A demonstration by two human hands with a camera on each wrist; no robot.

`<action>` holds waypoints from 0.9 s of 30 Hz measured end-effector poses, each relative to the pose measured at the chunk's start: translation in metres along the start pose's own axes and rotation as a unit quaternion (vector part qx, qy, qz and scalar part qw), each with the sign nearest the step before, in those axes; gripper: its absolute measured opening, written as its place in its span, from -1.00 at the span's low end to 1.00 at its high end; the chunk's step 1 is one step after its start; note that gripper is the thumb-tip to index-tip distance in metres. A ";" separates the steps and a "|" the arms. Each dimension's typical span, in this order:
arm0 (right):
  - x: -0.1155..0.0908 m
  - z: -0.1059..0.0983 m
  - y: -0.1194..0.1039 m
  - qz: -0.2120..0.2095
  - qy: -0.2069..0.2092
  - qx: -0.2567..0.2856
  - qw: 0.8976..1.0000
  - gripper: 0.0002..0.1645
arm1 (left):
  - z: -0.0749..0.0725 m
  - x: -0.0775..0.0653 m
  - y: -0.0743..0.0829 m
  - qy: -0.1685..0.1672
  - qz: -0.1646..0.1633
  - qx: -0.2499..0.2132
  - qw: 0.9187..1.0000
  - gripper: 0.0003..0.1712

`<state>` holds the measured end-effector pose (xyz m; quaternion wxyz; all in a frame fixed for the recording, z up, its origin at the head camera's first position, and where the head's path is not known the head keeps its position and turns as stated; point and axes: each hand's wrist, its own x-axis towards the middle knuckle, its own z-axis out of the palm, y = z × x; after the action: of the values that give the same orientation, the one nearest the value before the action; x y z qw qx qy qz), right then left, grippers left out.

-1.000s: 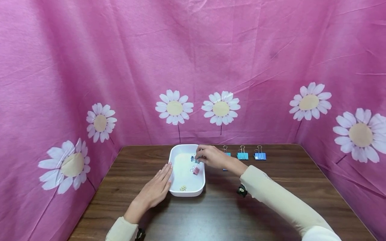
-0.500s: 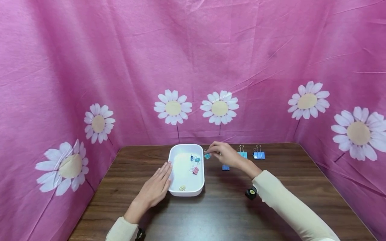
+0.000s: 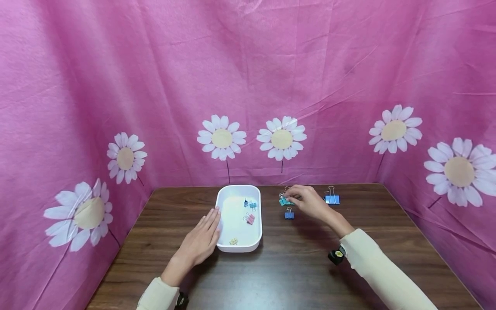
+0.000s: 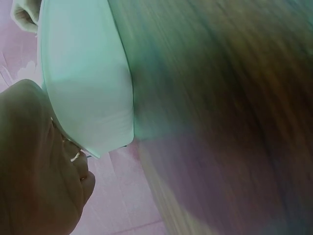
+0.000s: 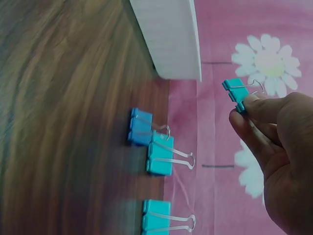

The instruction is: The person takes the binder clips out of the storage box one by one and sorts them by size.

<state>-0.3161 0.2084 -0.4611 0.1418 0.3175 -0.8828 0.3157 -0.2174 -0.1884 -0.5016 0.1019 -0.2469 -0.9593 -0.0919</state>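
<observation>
My right hand [image 3: 308,203] pinches a small teal binder clip [image 5: 236,92] between thumb and fingers, held up off the table. In the head view it is over the row of larger clips. A teal clip [image 5: 162,154] stands on the table below it, with a blue clip [image 3: 289,215] just in front. A second teal clip [image 5: 156,216] is hidden behind the hand in the head view. My left hand [image 3: 199,241] rests with straight fingers along the left side of a white tray [image 3: 238,248].
Inside the tray are a dark blue clip [image 3: 246,203], a teal clip [image 3: 253,205], a pink clip [image 3: 250,219] and something small and yellow [image 3: 233,242]. A larger blue clip [image 3: 332,199] stands farther right. A pink flowered cloth [image 3: 248,86] hangs behind the table.
My right hand has come out of the tray with the small teal clip and moved right, over the larger clips. The left hand has stayed on the tray's side.
</observation>
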 end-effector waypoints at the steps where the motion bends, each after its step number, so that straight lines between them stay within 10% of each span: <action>1: -0.003 -0.001 0.002 0.002 0.003 -0.005 1.000 -0.81 | 0.000 0.000 0.000 -0.003 -0.001 0.002 1.000 -0.35; 27: -0.059 -0.020 0.046 0.061 0.057 -0.023 0.996 -0.84 | 0.002 0.001 0.003 0.004 -0.019 -0.004 1.000 -0.35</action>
<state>-0.3006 0.2769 -0.4936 0.1795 0.2410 -0.8980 0.3213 -0.2168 -0.1847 -0.5035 0.1034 -0.2282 -0.9631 -0.0984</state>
